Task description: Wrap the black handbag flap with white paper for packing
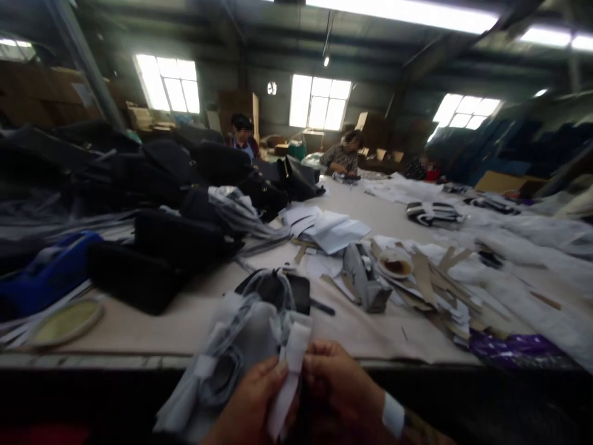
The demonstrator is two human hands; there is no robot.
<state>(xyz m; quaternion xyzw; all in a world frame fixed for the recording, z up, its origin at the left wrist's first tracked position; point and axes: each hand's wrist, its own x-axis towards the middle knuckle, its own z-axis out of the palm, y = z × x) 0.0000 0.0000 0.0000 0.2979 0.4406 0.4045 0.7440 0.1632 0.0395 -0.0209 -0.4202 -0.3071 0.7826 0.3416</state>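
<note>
The pale worktable (352, 334) spreads out beyond both my hands. Past my left hand, further in and off to its left, rises a heap of black bags (208, 164). Crumpled white sheeting (556, 238) covers the table well to the right of my right hand. Straight ahead of my hands, far across, one person (340, 157) leans over the work. Just beyond my left hand lies a bundle of grey straps and white padding (259, 330), with a dark part at its far end. Cardboard scraps (424, 275) litter the space ahead and right of my right hand; nearer to it stands a grey dispenser-like tool (364, 278). A round yellowish disc (69, 321) sits well left of my left hand. My left hand (254, 395) pinches a white strip (290, 364), thumb on top; my right hand (340, 380) has its fingertips drawn together on the right edge. So the strip sits between them. A white band (393, 415) circles my right wrist.
</note>
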